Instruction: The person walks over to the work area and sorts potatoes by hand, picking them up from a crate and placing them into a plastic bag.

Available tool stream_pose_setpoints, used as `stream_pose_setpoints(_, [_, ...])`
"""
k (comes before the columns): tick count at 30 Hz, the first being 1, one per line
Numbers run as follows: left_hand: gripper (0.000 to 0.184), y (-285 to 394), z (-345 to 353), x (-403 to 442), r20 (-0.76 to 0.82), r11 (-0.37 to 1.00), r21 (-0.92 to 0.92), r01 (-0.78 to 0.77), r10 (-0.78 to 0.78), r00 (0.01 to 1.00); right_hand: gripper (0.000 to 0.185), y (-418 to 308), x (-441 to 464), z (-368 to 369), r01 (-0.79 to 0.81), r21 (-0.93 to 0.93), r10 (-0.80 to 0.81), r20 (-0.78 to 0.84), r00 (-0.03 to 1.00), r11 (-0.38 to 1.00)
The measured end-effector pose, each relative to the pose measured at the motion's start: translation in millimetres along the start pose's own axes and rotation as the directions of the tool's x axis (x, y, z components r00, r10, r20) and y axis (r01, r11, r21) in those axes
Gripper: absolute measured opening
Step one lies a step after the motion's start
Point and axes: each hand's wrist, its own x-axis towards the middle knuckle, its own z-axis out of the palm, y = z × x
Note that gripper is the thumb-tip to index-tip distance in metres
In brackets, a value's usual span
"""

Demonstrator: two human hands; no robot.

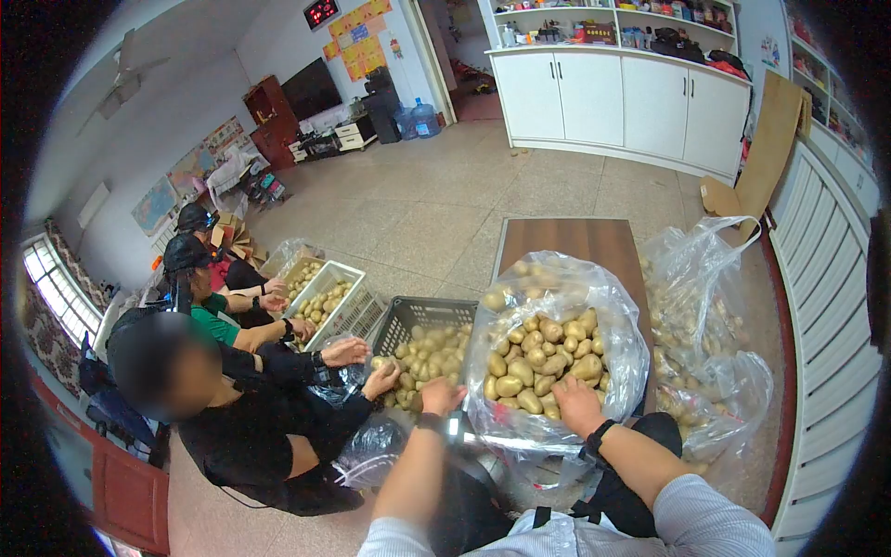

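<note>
Potatoes (543, 357) fill a large clear plastic bag (631, 348), which stands open in front of me. My right hand (577, 404) rests at the near edge of these potatoes, palm down; whether it grips one is hidden. At the bag's left side is my left hand (441, 396), over the near right corner of a dark crate (399, 320) that holds more potatoes. Its fingers are blurred and small. A co-worker in black sits to the left, with both hands (379, 379) at the dark crate's left side and a potato near the fingers.
Two further co-workers (190, 255) sit at the left by a white crate (348, 274) of potatoes. More filled clear bags (705, 297) lie on the floor at the right, beside a white railing (817, 306). Behind the bag is a brown tabletop (566, 237). White cabinets (594, 102) stand farther back.
</note>
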Motion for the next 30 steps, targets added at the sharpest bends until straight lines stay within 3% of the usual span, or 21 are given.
stream_pose_setpoints(2, [0.044, 3.8, 3.4, 2.3, 0.004, 0.999, 0.015, -0.053, 0.052, 0.999, 0.025, 0.9, 2.2, 3.4, -0.019, 0.007, 0.019, 0.042, 0.999, 1.0])
stream_pose_setpoints(3, [0.044, -9.1, 36.5, 10.5, 0.004, 0.999, 0.015, -0.052, 0.052, 0.999, 0.028, 1.9, 3.4, 5.7, -0.038, 0.014, 0.036, 0.085, 0.996, 0.999])
stream_pose_setpoints(4, [0.039, -32.5, 91.9, 23.3, -0.047, 0.95, -0.31, -0.044, 0.031, 0.998, 0.028, 3.2, 4.3, 7.9, -0.037, 0.014, 0.036, 0.085, 0.996, 0.999])
stream_pose_setpoints(7, [0.016, 3.0, 50.5, 5.7, 0.004, 0.942, -0.323, -0.088, 0.094, 0.996, 0.029, 6.7, 5.5, 12.6, -0.048, 0.055, 0.044, 0.063, 0.997, 0.997])
stream_pose_setpoints(8, [0.016, 10.2, 55.5, 3.9, 0.04, 0.712, -0.702, 0.028, -0.001, 0.999, 0.03, 7.7, 5.7, 12.7, -0.07, 0.107, 0.063, 0.067, 0.996, 0.992])
stream_pose_setpoints(9, [0.022, 31.0, 36.4, 2.1, 0.256, 0.272, -0.92, 0.282, -0.128, 0.958, 0.032, 8.5, 6.0, 12.8, -0.093, 0.159, 0.083, 0.072, 0.994, 0.983])
stream_pose_setpoints(10, [0.03, 52.9, 15.4, 0.1, 0.455, -0.269, -0.88, 0.391, -0.247, 0.855, 0.032, 8.5, 6.7, 12.6, -0.096, 0.158, 0.085, 0.073, 0.994, 0.983])
stream_pose_setpoints(12, [0.032, 71.8, -5.1, -5.3, 0.492, -0.269, -0.859, 0.436, -0.194, 0.849, 0.036, 7.8, 7.8, 12.1, -0.219, 0.332, 0.188, 0.125, 0.974, 0.917])
stream_pose_setpoints(13, [0.034, 76.6, -7.3, -5.8, 0.526, -0.267, -0.836, 0.479, -0.144, 0.838, 0.036, 9.0, 7.7, 14.9, -0.221, 0.331, 0.189, 0.125, 0.974, 0.917])
stream_pose_setpoints(15, [0.033, 80.2, 3.8, -8.4, 0.371, 0.024, -0.928, 0.371, -0.029, 0.928, 0.043, 10.3, 8.5, 21.6, -0.145, 0.444, 0.14, 0.045, 0.989, 0.884])
stream_pose_setpoints(17, [0.033, 103.9, -31.2, -15.3, 0.575, -0.131, -0.816, 0.563, -0.078, 0.814, 0.044, 1.5, 11.5, 4.8, -0.164, 0.52, 0.155, 0.061, 0.986, 0.839])
stream_pose_setpoints(22, [0.034, 115.0, -31.0, -20.1, 0.593, -0.107, -0.801, 0.589, -0.011, 0.805, 0.044, -7.9, 18.5, 10.6, -0.223, 0.682, 0.197, 0.117, 0.973, 0.696])
stream_pose_setpoints(24, [0.033, 116.6, -31.1, -20.5, 0.602, -0.094, -0.795, 0.6, 0.003, 0.798, 0.038, -8.8, 22.5, 25.9, -0.345, 0.816, 0.167, 0.302, 0.939, 0.464])
stream_pose_setpoints(26, [0.035, 116.3, -28.6, -20.5, 0.606, -0.03, -0.791, 0.611, 0.1, 0.789, 0.037, -9.3, 24.9, 42.1, -0.365, 0.808, 0.156, 0.331, 0.931, 0.463])
stream_pose_setpoints(28, [0.036, 119.8, -29.9, -22.7, 0.622, -0.058, -0.772, 0.633, 0.143, 0.77, 0.038, -18.1, 27.5, 22.9, -0.384, 0.8, 0.144, 0.36, 0.922, 0.462])
stream_pose_setpoints(30, [0.036, 122.4, -29.5, -23.7, 0.635, -0.086, -0.75, 0.656, 0.185, 0.75, 0.043, -29.0, 27.5, -11.5, -0.598, 0.726, 0.112, 0.6, 0.792, 0.34])
